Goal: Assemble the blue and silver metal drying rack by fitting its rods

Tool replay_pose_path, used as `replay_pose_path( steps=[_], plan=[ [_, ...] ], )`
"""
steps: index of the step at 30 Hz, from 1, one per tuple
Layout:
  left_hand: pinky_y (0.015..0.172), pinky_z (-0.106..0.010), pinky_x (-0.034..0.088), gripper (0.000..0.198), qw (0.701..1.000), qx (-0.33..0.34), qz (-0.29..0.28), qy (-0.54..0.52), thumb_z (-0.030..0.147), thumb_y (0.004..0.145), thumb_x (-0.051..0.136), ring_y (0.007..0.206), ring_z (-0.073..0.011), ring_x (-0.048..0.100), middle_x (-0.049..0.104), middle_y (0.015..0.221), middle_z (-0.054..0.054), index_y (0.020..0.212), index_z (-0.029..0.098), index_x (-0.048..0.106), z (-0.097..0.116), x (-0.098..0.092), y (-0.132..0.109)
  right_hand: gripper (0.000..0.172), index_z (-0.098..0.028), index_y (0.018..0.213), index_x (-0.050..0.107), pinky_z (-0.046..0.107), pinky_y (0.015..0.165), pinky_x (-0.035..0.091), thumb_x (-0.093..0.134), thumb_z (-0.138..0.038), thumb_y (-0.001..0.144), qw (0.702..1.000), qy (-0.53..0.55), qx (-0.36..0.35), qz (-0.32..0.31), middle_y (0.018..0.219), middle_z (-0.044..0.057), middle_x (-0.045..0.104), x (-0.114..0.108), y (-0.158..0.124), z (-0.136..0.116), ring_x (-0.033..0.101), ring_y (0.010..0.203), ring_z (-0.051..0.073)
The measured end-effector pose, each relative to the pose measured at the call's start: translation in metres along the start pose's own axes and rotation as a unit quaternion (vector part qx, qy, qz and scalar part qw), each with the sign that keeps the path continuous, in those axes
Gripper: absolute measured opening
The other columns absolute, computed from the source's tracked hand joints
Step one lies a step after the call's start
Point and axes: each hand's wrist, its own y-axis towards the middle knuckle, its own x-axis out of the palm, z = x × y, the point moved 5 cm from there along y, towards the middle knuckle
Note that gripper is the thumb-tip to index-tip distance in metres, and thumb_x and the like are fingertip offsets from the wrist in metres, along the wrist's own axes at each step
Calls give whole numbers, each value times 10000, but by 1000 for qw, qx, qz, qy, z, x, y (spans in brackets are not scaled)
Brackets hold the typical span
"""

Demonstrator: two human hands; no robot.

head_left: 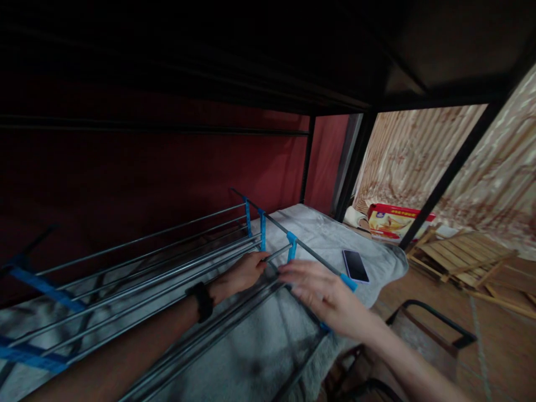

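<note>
A rack of thin grey metal rods with blue plastic joints [292, 240] lies across the light grey blanket [326, 231]. My left hand [245, 271], with a dark watch on its wrist, is closed around one rod [277, 254] close to the blue joints at the rack's right end. Just beside it is my right hand [320, 290], its fingers stretched out and slightly blurred, over the end bar near a blue joint. Whether its fingertips touch the rack cannot be made out. Part of the end bar is hidden behind this hand.
A phone [355, 266] lies on the blanket to the right. Black frame posts [355, 162] and a low dark surface above enclose the bed. On the floor side are a chair [427, 340], a folded wooden slatted piece [464, 257] and a red box [391, 222].
</note>
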Motion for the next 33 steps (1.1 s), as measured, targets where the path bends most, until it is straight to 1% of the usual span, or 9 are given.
replay_pose_path(
  steps=[2,4,7,9,11,14,22,29,33],
  plan=[
    [950,-354,505,281,1000,-16,6,21,143,898,468,994,-259,686,761,979,-76,1000,175,728,1,1,-1,310,-256,1292,696,424,1177,436,546,-306,1026,990,32,115,72,1362,69,693,-43,7,48,604,1311,209],
    [931,-346,503,261,999,-32,10,36,125,889,478,966,-256,693,760,970,-77,960,169,725,3,0,-2,351,-206,1291,694,437,1175,420,620,-333,973,959,112,245,90,1384,110,676,-59,16,104,599,1318,230],
    [909,-330,500,268,999,-48,8,26,86,891,462,978,-248,705,766,1004,-90,954,154,714,4,1,-1,347,-164,1231,704,397,1132,453,645,-352,945,860,303,408,56,1280,124,722,-33,22,169,659,1212,200],
    [911,-330,499,272,999,-49,7,18,85,902,459,1007,-250,709,769,1049,-103,978,146,713,5,3,0,302,-166,1117,726,378,1104,486,674,-381,911,799,398,449,35,1144,97,760,-3,24,187,703,1091,188],
    [917,-330,497,285,999,-47,10,14,91,910,450,1023,-252,709,768,1078,-112,1003,142,715,5,2,0,268,-177,1008,732,360,1098,495,711,-404,869,785,439,436,32,1049,68,770,19,28,191,712,1022,185],
    [894,-327,492,289,999,-42,14,21,82,901,439,989,-249,708,768,1044,-113,967,140,714,9,0,0,255,-193,924,728,352,1107,487,768,-415,804,810,432,395,37,994,43,769,33,35,184,703,1018,193],
    [807,-312,477,263,999,-25,19,15,121,910,442,892,-229,686,764,959,-80,868,180,695,2,4,-2,299,-206,932,733,400,1115,484,783,-453,772,831,383,403,40,1050,69,765,32,37,171,670,1130,236],
    [863,-329,496,318,1000,-16,14,-14,147,912,412,959,-254,697,771,1036,-96,958,187,724,-8,7,-6,350,-200,919,722,428,1136,449,785,-507,763,834,386,393,33,1053,72,756,43,37,164,660,1130,241],
    [843,-324,494,300,1000,-6,24,-5,209,936,420,914,-250,685,766,982,-86,947,203,720,-9,11,-8,376,-205,930,733,430,1125,450,784,-537,760,836,380,395,34,1043,69,759,45,37,163,658,1140,248]
  ],
)
